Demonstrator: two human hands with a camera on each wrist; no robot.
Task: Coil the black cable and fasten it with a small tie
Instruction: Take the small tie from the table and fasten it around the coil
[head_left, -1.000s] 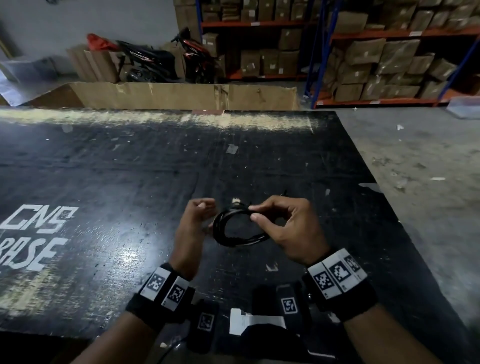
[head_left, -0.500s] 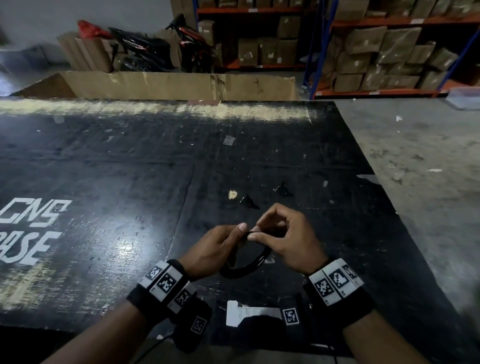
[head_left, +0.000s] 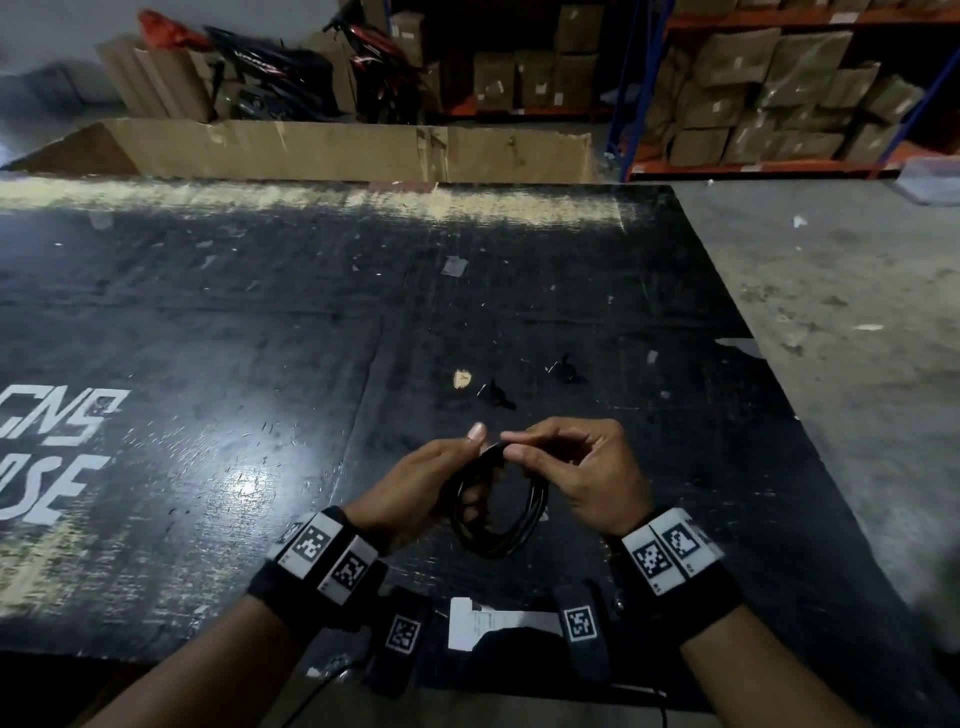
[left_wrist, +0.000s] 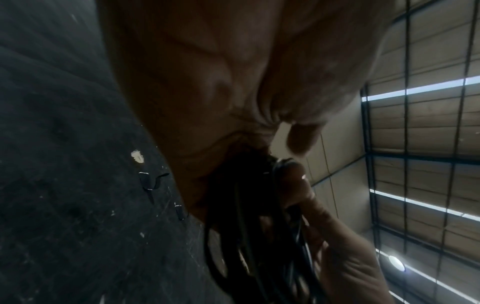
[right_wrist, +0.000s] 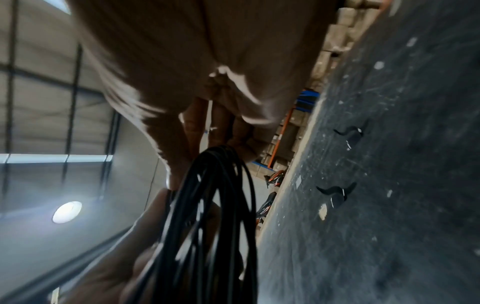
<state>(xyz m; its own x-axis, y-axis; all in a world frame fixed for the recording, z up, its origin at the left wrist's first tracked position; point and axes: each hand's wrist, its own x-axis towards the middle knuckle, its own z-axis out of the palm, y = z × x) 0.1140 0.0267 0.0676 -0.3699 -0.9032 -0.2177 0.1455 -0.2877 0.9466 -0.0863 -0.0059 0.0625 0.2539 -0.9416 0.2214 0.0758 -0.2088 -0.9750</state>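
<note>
Faintly, table (head_left: 208, 338) lettering "CNS", both hands (head_left: 415, 483) gripping cable (head_left: 498, 540)

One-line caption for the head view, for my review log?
Both hands, left and right, hold a coiled black cable above the table; two ties lie beyond.

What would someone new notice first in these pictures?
Most likely the two hands meeting low in the middle of the head view: the left hand grips a coiled black cable while the right hand pinches at the top of the coil. Next, the big scuffed black table under them, with two small black ties lying just beyond the hands.
</note>
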